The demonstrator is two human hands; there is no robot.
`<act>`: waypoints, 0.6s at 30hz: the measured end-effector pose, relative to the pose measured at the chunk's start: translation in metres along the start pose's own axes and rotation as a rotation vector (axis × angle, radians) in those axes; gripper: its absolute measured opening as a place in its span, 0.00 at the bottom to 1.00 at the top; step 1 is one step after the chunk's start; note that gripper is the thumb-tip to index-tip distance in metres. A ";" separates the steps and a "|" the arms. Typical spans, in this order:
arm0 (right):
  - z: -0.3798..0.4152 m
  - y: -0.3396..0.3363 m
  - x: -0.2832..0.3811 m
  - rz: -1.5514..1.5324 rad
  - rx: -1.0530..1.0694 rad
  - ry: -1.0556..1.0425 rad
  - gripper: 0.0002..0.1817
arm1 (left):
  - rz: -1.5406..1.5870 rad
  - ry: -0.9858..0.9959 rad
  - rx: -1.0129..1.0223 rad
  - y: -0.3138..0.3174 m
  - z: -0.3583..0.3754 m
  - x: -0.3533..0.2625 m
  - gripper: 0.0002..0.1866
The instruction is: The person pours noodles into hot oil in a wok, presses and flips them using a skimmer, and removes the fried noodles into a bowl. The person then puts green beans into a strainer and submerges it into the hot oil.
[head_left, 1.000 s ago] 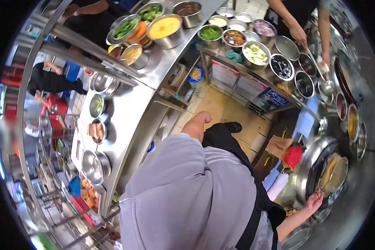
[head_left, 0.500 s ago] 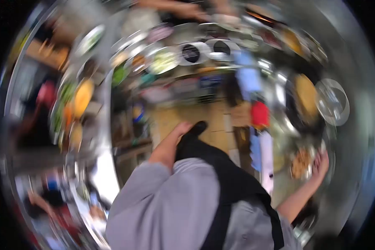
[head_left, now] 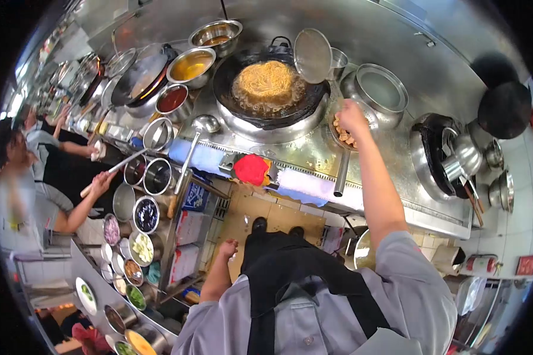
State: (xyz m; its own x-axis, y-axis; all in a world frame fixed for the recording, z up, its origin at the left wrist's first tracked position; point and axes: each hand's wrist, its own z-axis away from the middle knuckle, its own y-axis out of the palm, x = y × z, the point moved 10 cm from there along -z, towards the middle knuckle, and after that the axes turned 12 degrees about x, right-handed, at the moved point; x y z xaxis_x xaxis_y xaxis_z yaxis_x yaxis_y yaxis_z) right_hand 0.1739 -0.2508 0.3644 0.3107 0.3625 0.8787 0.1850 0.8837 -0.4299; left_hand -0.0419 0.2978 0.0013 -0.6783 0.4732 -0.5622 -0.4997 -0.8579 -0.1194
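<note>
My right hand (head_left: 353, 118) reaches down over a strainer (head_left: 342, 171) holding browned food pieces (head_left: 342, 134). Its fingers are bent together at the pieces; whatever is between them is hidden. The strainer's tube handle points toward me, over the counter edge. To its left, a mass of yellow noodles (head_left: 267, 83) sits in bubbling liquid inside a black wok (head_left: 228, 97). A round mesh skimmer (head_left: 312, 55) leans at the wok's right rim. My left hand (head_left: 228, 248) hangs low by my side with curled fingers; I cannot make out what, if anything, they hold.
A ladle (head_left: 205, 123) rests left of the wok, near bowls of yellow liquid (head_left: 190, 65) and red sauce (head_left: 172, 99). A red cloth (head_left: 251, 170) lies at the counter edge. At left, a co-worker's hand (head_left: 100, 183) grips a long handle. A lidded pot (head_left: 382, 87) stands behind the strainer.
My view has swung right, bringing the noodle wok from the right side to the centre. My right hand stays at the food pieces. The blur has cleared.
</note>
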 end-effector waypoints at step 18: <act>0.014 0.225 0.043 -1.242 0.408 0.267 0.14 | -0.353 -0.022 0.139 -0.108 -0.073 -0.010 0.13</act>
State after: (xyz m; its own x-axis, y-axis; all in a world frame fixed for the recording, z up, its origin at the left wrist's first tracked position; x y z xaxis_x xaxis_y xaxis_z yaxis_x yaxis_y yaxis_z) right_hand 0.2160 -0.0319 0.3083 0.3209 -0.7693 0.5524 0.2002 0.6252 0.7543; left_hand 0.0580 0.3707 -0.0399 -0.4621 0.7402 -0.4884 -0.7720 -0.6068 -0.1891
